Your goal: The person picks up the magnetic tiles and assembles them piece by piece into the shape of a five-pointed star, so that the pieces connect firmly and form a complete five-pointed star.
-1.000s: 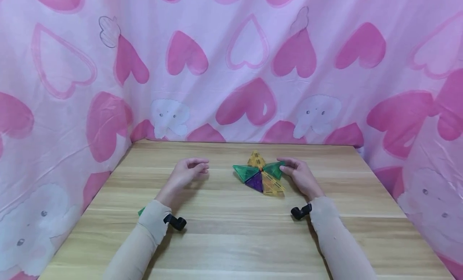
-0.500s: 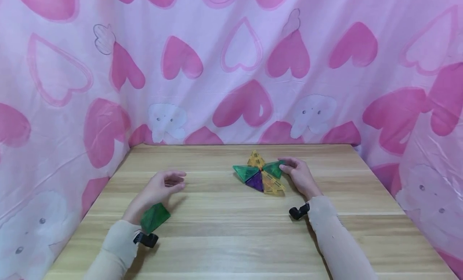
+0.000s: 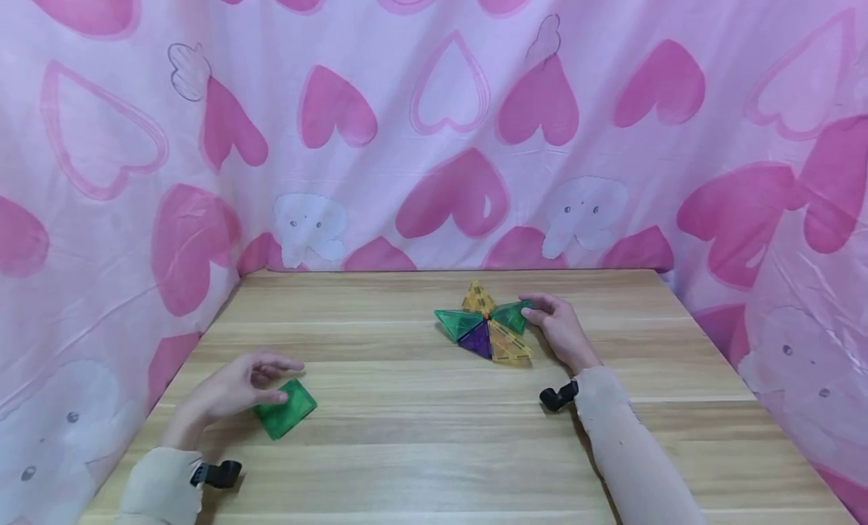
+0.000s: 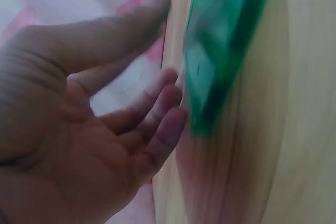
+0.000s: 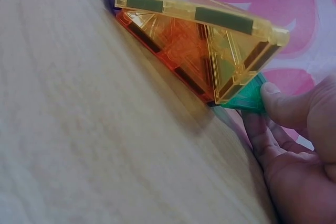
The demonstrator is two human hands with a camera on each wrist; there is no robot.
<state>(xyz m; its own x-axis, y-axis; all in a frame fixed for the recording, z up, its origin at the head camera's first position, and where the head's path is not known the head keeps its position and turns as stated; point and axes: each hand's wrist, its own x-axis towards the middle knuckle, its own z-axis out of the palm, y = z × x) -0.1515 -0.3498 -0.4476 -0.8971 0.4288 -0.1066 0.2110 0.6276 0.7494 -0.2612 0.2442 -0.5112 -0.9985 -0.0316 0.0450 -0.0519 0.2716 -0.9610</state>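
Observation:
A star-like build of see-through magnetic tiles stands on the table, with yellow triangles (image 3: 508,346), a purple triangle (image 3: 476,340) and green triangles (image 3: 457,323). My right hand (image 3: 561,331) pinches the green triangle tile (image 3: 507,316) at the build's right side between thumb and fingers. Up close in the right wrist view, a yellow tile (image 5: 223,17) leans over an orange tile (image 5: 176,51). My left hand (image 3: 237,386) hovers with loosely bent fingers by a green square tile (image 3: 291,416). In the left wrist view a gap shows between thumb and the blurred green tile (image 4: 220,51).
The wooden table (image 3: 407,450) stretches between and in front of both hands. A pink curtain (image 3: 380,178) with hearts and elephants encloses its back and sides. Each wrist wears a small black camera (image 3: 218,474).
My left hand has drawn back left and nearer, from beside the build to the green square tile, which its arm had partly covered. My right hand keeps its pinch, nearly still.

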